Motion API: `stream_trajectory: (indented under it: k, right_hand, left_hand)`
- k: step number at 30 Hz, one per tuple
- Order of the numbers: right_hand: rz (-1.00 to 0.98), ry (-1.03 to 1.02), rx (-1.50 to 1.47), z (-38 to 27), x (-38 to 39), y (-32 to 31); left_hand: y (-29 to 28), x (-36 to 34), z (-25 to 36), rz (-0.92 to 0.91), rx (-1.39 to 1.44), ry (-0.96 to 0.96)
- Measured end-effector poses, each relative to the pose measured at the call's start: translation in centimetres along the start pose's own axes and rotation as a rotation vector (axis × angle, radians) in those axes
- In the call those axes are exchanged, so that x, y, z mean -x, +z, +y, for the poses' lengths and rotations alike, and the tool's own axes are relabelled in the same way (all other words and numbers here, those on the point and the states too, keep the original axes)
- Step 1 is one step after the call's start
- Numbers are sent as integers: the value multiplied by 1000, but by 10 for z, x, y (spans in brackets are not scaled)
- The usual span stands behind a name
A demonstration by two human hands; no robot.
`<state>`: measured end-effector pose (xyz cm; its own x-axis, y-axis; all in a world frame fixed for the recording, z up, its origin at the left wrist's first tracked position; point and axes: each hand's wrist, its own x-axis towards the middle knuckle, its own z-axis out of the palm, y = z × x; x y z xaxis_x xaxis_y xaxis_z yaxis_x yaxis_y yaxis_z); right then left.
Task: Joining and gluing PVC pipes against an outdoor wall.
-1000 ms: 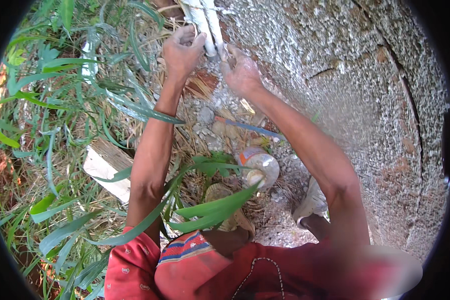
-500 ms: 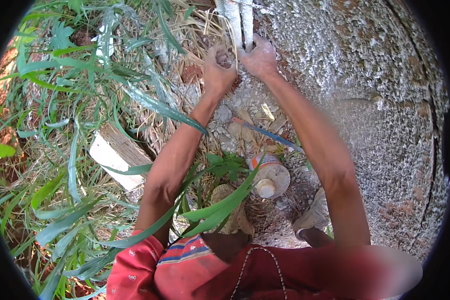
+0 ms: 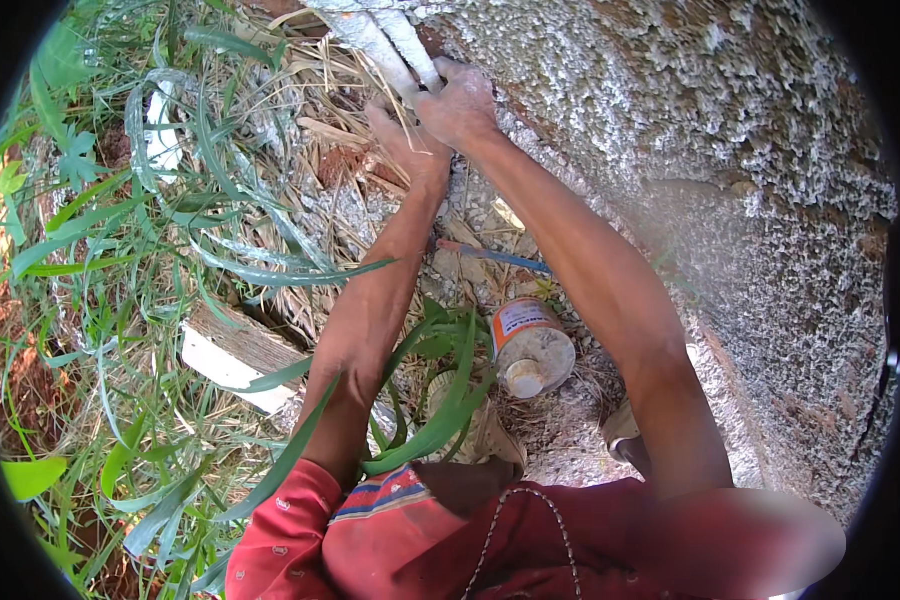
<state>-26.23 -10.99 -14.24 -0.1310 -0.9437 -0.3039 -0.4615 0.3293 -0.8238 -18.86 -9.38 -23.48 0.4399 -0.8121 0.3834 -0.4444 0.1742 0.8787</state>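
At the far end of my reach, my right hand [image 3: 460, 108] is closed round the near end of two pale, dust-coated strips [image 3: 375, 50]. A narrow dark gap runs between the strips, and their far ends pass out of the top edge. My left hand [image 3: 410, 145] is just left of and below the right one, nearly touching it. Its visible fingers are stretched toward the strips with dry stalks about them; some fingers are hidden. Both hands look dusty.
A rough whitish rock face [image 3: 720, 180] rises along the right. Nearer me are a dusty round container [image 3: 535, 350] with an orange-and-white label, a blue-and-red thin bar [image 3: 490, 256] and a pale block [image 3: 240, 355]. Long green leaves [image 3: 440, 430] cross in front of my left arm.
Both hands have shifted left in the picture along with the pale strips, which now slant more. The left hand's curled fingers have straightened, and the hands are closer together. The view has turned slightly.
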Motion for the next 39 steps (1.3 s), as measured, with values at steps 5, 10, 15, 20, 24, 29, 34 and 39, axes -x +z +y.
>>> stream_trajectory:
  k: [5, 10, 15, 20, 24, 29, 34, 39]
  right_hand:
    - [-28, -130, -73, 18, 1, -4]
    - [516, -542, -76, 60, 29, 21]
    - [139, -229, -174, 57, 61, 37]
    - [-99, 95, -297, 45, 50, 28]
    - [-264, 338, -1287, 51, 34, 49]
    - [-21, 621, -1722, 41, 22, 65]
    - [95, 652, -1753, 41, 12, 74]
    - [159, 662, -1864, 25, 14, 81]
  left_hand:
    - [-7, 6, 6, -137, 155, -113]
    - [-5, 5, 10, -75, 322, -351]
    - [-29, -13, -12, -201, 307, -309]
    - [-47, -67, 35, -434, 494, -240]
    - [-50, -105, 34, -812, -72, -359]
    - [-41, -121, 23, -1178, -57, -424]
    - [-30, -141, -10, -1366, -37, -403]
    - [-31, -149, -13, -1384, 67, -323]
